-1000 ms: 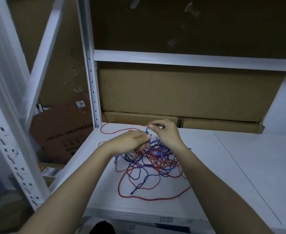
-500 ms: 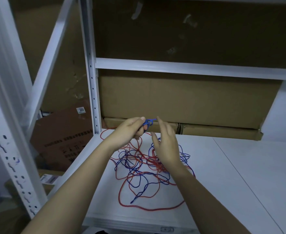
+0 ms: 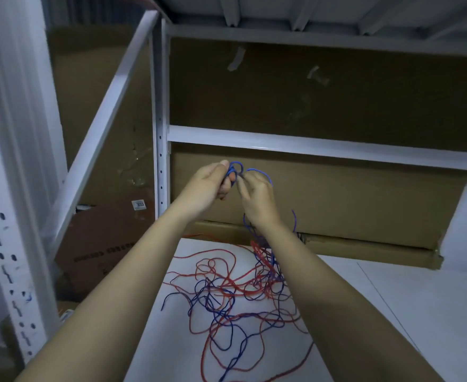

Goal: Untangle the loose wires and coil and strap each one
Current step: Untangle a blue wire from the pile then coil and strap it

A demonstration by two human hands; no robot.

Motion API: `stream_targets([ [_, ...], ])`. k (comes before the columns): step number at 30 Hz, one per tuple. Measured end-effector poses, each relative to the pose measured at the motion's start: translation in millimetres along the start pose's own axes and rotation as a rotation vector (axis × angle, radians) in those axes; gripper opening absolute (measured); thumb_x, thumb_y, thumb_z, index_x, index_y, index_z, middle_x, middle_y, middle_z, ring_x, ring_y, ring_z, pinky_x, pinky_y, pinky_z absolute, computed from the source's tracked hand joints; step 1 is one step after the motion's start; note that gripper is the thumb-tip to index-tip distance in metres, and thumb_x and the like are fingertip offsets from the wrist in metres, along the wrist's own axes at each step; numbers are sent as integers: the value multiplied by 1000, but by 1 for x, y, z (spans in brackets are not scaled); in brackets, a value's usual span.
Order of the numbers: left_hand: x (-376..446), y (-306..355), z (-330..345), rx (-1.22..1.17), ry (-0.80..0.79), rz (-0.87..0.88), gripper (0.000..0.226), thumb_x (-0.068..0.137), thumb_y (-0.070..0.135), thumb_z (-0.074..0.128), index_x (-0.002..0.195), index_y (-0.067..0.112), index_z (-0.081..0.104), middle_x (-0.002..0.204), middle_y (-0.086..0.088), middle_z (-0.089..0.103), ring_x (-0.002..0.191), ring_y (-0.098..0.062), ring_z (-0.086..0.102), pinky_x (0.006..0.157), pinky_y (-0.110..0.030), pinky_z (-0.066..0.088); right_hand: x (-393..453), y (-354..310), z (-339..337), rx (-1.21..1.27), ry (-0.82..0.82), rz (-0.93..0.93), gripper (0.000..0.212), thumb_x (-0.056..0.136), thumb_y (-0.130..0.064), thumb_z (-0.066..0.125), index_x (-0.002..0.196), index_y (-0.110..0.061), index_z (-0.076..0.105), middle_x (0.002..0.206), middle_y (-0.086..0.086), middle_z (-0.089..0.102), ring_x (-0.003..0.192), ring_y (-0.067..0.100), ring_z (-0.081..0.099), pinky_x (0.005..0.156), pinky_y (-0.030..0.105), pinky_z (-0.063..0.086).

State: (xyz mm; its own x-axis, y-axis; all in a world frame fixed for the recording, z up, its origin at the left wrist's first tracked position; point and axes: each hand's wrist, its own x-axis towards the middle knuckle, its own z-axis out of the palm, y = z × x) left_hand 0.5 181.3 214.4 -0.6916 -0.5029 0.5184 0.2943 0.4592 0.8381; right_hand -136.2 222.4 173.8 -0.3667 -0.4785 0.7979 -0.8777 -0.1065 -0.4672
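Note:
A thin blue wire and a thin red wire lie tangled together in a loose heap on the white shelf board. Both hands are raised well above the heap, side by side. My left hand grips a small bunch of blue loops between thumb and curled fingers. Close on its right, my right hand pinches the same blue wire, which arcs over its knuckles. From the hands, blue strands hang down behind my right wrist into the heap and lift part of it.
A white perforated shelf post stands just left of the hands, with a white crossbeam behind them. Brown cardboard lines the back of the bay. A labelled cardboard box leans at lower left, beyond the shelf edge.
Both hands have risen from just above the heap, taking the blue wire up with them. My right hand, open half a second ago, now pinches the wire beside the left.

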Motion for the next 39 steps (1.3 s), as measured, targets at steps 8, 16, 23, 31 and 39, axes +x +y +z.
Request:
stream_targets([
  [8,2,-4,-28,145,31,-46,40,105,26,25,76,15,50,45,10,39,44,-2,36,51,-14,37,29,-7,-21,125,-500,189,36,105,-21,29,72,-18,44,70,0,53,70,8,56,76,30,42],
  [16,9,7,-21,167,20,29,39,106,24,27,76,15,50,51,9,39,53,-10,36,63,-27,36,65,-22,-52,109,-277,282,31,102,-29,38,72,-22,43,71,0,42,58,20,55,49,28,51],
  [23,18,33,-13,158,24,95,40,106,25,27,74,14,49,46,11,40,51,-5,38,62,-24,37,87,-34,-70,-224,194,152,43,90,-56,53,73,-16,48,74,0,49,70,20,45,58,33,29],
  [31,-18,-1,-5,-138,-107,-73,45,105,37,24,82,13,54,49,9,37,46,-7,35,60,-23,38,3,3,-34,-67,-82,437,64,82,-74,44,49,-20,35,40,-9,36,42,10,36,50,27,29],
  [39,-56,-43,8,-532,88,-167,39,106,28,23,90,6,51,53,6,40,46,-8,34,62,-23,38,-88,-9,4,-104,-619,456,75,93,-67,18,49,-17,51,53,0,58,60,19,58,72,34,44],
])
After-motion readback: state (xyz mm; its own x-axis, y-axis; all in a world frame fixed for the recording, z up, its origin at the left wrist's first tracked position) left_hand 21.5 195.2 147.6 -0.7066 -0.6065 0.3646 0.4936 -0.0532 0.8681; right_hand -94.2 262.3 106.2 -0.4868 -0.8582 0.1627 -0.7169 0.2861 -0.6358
